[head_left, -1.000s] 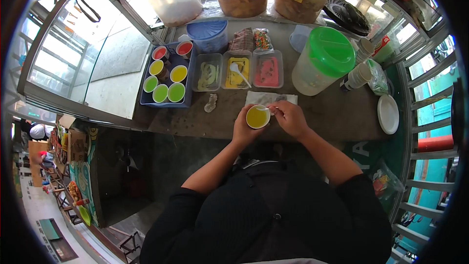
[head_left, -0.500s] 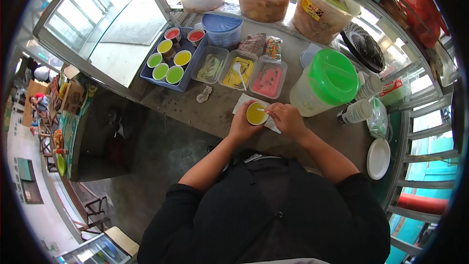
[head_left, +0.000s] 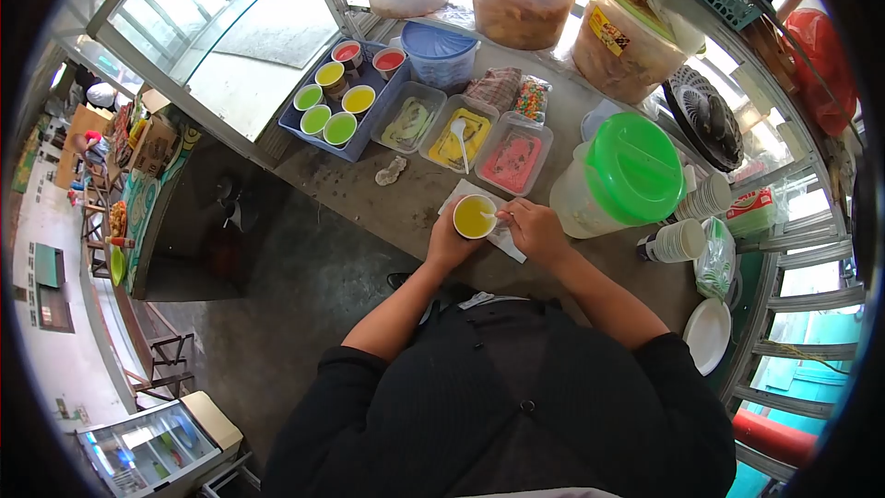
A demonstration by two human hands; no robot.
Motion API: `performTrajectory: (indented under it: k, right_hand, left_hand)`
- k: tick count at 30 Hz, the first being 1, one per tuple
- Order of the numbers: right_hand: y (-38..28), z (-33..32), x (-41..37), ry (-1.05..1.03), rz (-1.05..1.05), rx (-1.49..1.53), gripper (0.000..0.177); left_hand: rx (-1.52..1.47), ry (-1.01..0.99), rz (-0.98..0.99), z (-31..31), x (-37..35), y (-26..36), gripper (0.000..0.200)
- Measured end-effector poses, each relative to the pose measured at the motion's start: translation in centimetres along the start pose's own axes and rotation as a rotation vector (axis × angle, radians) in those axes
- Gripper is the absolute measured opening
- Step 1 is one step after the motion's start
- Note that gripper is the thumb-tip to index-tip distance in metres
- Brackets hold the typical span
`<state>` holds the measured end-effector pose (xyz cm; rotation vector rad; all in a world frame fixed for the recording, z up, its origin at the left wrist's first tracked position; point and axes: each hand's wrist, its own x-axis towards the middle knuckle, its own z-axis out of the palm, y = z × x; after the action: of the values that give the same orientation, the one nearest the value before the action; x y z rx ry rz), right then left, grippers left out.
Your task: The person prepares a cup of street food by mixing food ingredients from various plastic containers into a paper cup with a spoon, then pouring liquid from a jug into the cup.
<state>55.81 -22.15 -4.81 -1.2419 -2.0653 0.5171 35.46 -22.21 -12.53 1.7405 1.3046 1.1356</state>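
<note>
Grey-brown worktop (head_left: 369,207), mid-frame. Near its front edge, centre: left hand (head_left: 446,245) wraps a round white cup of yellow liquid (head_left: 471,219); right hand (head_left: 540,234) pinches a small pale spoon (head_left: 489,216) dipped in it. Judgement: cup level, squeeze light, strokes slow, below rim.

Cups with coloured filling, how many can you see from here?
8: two red cups, two yellow cups and three green cups in the blue tray, plus one yellowish cup in the left hand. Others could be hidden.
</note>
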Motion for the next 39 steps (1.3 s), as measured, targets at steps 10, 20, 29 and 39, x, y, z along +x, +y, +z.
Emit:
performTrajectory:
  k: [10,20,29,39]
  right_hand:
    - [1.2,2.2,1.1,0.145,0.132,0.235,0.022]
    - [0.0,-1.6,4.7,-0.285,-0.244,-0.107,0.016]
    - [1.5,1.8,0.9,0.049,0.331,0.279,0.017]
    - [0.3,1.4,1.1,0.174,0.111,0.289,0.017]
  left_hand:
    - [0.05,0.077,0.055,1.2,-0.4,-1.2,0.076]
    - [0.119,0.063,0.063,1.1,-0.5,-1.5,0.077]
    - [0.124,0.057,0.077,0.9,-0.5,-1.4,0.075]
    - [0.111,0.068,0.061,1.1,-0.4,-1.5,0.076]
